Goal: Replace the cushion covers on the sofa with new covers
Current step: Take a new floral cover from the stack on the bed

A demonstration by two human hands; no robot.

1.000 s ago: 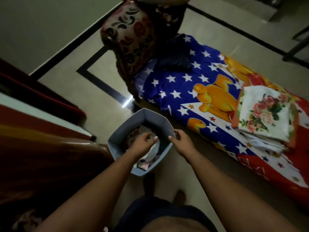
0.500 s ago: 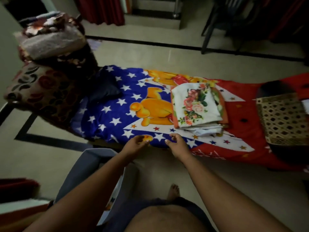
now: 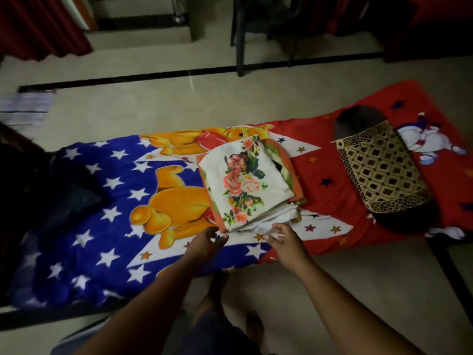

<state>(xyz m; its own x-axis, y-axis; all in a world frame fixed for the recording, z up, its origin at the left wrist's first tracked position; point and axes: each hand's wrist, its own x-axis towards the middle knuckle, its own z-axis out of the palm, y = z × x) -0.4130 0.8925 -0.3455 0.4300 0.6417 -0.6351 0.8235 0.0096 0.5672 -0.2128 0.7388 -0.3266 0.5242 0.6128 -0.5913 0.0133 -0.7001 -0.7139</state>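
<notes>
Hands reached toward a stack of folded covers (image 3: 245, 183) lying mid-way along a low sofa draped in a cartoon sheet (image 3: 107, 201), blue with white stars on the person's left and red on the right, with an orange bear printed between. The top cover was white with pink roses and dark leaves; orange and green edges of others showed beneath it, and loose white cloth spilled from the stack's near edge. The right hand (image 3: 288, 243) had its fingertips on that white cloth, its grip bent over the fabric, though whether it actually pinched the cloth could not be told through the motion blur. The left hand (image 3: 206, 242) hovered just beside the stack's near left corner, its grip spread and relaxed, holding nothing. A cushion (image 3: 384, 167) in a gold-and-black lattice cover lay on the red end of the sheet, well apart from the stack, with a dark rounded shape showing behind it. A dark blue cloth (image 3: 74, 198) lay crumpled on the starred end. Bare forearms ran up from the bottom of the frame, and a bare foot (image 3: 217, 285) stood on the pale floor (image 3: 358, 290) near the sofa's front edge. Beyond the sofa, a black line crossed the floor, dark chair legs (image 3: 239, 47) stood on the far side, and red curtains (image 3: 38, 24) hung at the upper left.
</notes>
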